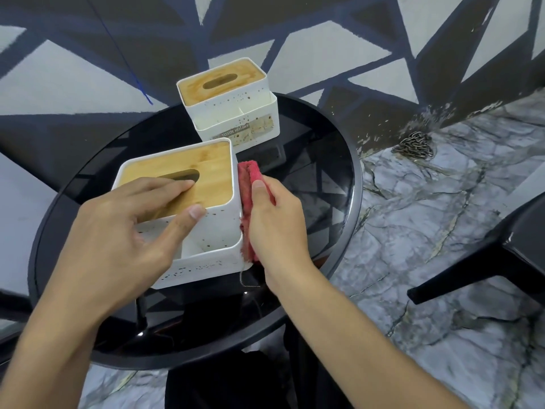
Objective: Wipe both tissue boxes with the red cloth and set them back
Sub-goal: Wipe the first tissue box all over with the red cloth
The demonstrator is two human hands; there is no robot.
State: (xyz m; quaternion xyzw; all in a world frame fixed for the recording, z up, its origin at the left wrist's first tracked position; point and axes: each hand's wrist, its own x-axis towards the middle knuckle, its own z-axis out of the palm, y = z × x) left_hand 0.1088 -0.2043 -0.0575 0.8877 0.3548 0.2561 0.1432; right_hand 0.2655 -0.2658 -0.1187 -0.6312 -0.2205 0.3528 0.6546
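Black glass table [339,178] — white, bamboo-lidded, speckled near tissue box [206,231].

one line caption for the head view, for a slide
Left hand holds the near tissue box while the right hand presses the red cloth against its side.

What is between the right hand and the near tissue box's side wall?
The red cloth, folded, sits between the right hand and the near tissue box, pressed against its right wall. The head view shows it.
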